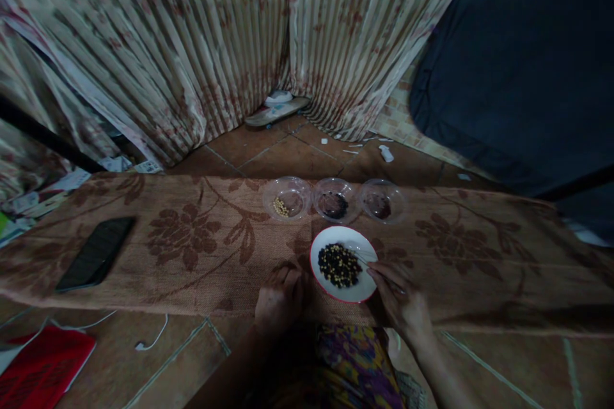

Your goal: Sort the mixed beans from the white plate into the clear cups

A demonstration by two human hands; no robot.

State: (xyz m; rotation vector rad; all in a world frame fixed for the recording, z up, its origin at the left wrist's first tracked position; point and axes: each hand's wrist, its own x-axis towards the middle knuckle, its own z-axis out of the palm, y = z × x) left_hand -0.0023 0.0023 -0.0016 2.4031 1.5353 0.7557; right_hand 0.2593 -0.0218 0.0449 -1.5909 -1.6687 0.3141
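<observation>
A white plate with a red rim [359,293] holds a heap of mixed black and pale yellow beans [339,266]. My right hand [400,297] is at the plate's right edge, with its fingers pinched on thin metal tweezers [361,255]. Their tips point at the right side of the heap; whether they grip a bean is too small to tell. Left of the plate, my left hand [279,297] rests on the cloth, fingers curled in and nothing visible in them. Behind the plate stand three clear plastic bowls: one with yellow beans [281,206], one with black beans [336,206], one with dark reddish beans [380,206].
A patterned brown cloth [187,236] covers the long, narrow table. A black phone [97,254] lies at its left. Striped curtains [230,45] hang behind, with a skateboard [277,114] at their foot. A red bag [45,367] and a white cable [160,332] lie on the tiled floor.
</observation>
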